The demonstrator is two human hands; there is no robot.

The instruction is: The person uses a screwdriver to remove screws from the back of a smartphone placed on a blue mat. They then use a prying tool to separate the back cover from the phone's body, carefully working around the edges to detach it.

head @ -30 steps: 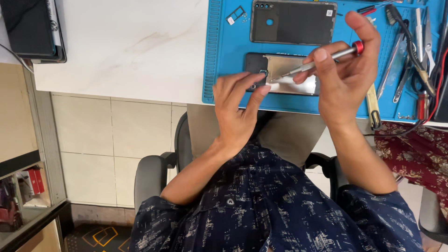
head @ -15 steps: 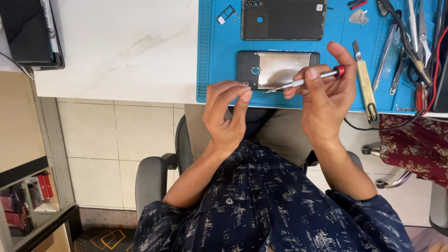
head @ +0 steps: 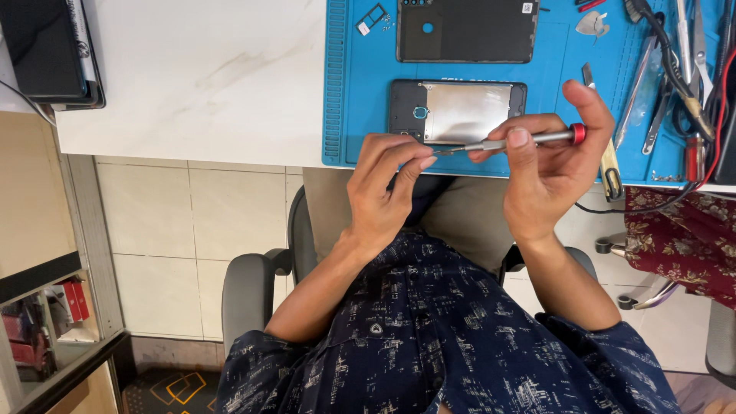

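Note:
My right hand point(head: 548, 165) grips a slim silver screwdriver point(head: 529, 139) with a red end cap, held level over the near edge of the blue work mat point(head: 360, 84). My left hand point(head: 383, 192) pinches its fingertips at the screwdriver's tip; whether something tiny sits between them I cannot tell. Just beyond the hands lies an opened phone body point(head: 456, 111) with a silver plate showing. The phone's dark back cover point(head: 466, 31) lies farther away on the mat.
Tweezers, pliers and other tools point(head: 675, 69) lie along the mat's right side with a black cable and a red wire. A small card tray point(head: 372, 17) sits at the mat's top left. A dark device point(head: 50, 50) rests at the white table's far left. A chair arm point(head: 253, 284) is below.
Both hands have drifted nearer to me, off the phone body to the mat's near edge. The left fingertips stay at the screwdriver's tip. The view has shifted a little.

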